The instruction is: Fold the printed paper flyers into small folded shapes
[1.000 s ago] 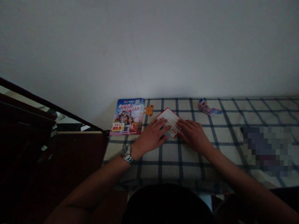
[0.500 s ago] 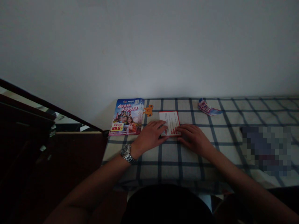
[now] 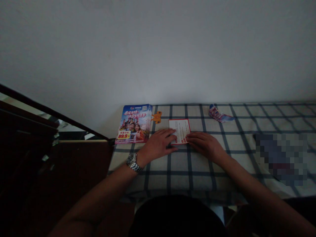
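Note:
A small folded flyer, white with print and a red border, lies on the checked cloth in front of me. My left hand, with a metal watch on the wrist, rests at its left edge; the fingers lie over the paper and the thumb is apart below. At the lower right corner, my right hand has its fingers and thumb closed on the flyer's edge. Left of both hands is a stack of colourful flyers, printed side up.
A checked cloth covers the surface, which meets a pale wall at the back. An orange bear shape lies beside the stack. Crumpled printed paper is at the back right. Farther right, a dark object is blurred out.
The folded flyer has shifted and turned slightly. My right fingers and thumb have drawn closer together at its corner. My left hand has barely moved.

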Action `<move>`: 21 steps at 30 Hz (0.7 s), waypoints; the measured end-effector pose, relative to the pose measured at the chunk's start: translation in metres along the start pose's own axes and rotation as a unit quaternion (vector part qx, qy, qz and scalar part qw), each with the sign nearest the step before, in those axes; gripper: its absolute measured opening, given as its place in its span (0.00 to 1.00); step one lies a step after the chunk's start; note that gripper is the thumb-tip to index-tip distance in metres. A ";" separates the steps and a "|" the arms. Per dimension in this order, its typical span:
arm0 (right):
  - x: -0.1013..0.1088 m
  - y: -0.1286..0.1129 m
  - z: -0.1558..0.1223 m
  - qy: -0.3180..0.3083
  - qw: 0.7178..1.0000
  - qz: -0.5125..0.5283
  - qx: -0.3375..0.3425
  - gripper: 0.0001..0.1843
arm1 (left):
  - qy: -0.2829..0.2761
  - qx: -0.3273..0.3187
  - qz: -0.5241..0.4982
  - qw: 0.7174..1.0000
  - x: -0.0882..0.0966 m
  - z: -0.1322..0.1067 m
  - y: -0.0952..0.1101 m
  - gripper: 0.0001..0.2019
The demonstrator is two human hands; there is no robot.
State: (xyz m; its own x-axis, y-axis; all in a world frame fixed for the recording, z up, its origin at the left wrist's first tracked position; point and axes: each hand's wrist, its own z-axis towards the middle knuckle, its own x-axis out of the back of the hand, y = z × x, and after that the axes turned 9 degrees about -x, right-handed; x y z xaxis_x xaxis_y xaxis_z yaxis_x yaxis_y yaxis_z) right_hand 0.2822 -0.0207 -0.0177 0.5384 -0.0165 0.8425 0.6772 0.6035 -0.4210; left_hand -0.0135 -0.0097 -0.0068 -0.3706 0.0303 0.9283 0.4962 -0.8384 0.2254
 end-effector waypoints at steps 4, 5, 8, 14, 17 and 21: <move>0.001 0.001 0.000 -0.006 1.000 0.006 -0.013 0.12 | 0.010 -0.016 -0.004 1.000 -0.003 -0.004 -0.006 0.12; 0.001 0.001 0.000 -0.007 1.000 0.007 -0.016 0.12 | 0.016 -0.021 -0.003 1.000 -0.004 -0.004 -0.007 0.10; 0.002 0.002 -0.001 -0.015 1.000 0.008 -0.022 0.12 | 0.034 -0.022 0.006 0.999 -0.007 -0.005 -0.008 0.09; 0.002 0.005 -0.001 -0.025 0.999 0.012 -0.016 0.14 | 0.052 0.013 -0.007 0.999 -0.008 -0.004 -0.006 0.10; 0.003 0.003 0.000 -0.024 0.999 0.012 -0.024 0.09 | 0.052 0.011 -0.018 0.998 -0.008 -0.005 -0.007 0.10; 0.007 0.000 0.004 -0.020 0.999 0.024 -0.045 0.09 | 0.050 -0.002 -0.025 0.998 -0.006 -0.006 -0.009 0.09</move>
State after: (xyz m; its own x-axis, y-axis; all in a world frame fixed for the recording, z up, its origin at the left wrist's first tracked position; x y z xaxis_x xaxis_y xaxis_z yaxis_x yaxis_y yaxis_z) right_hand 0.2841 -0.0179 -0.0107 0.5531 0.0435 0.8320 0.6935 0.5294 -0.4887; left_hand -0.0204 -0.0060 -0.0158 -0.4724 0.0182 0.8812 0.4717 -0.8393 0.2702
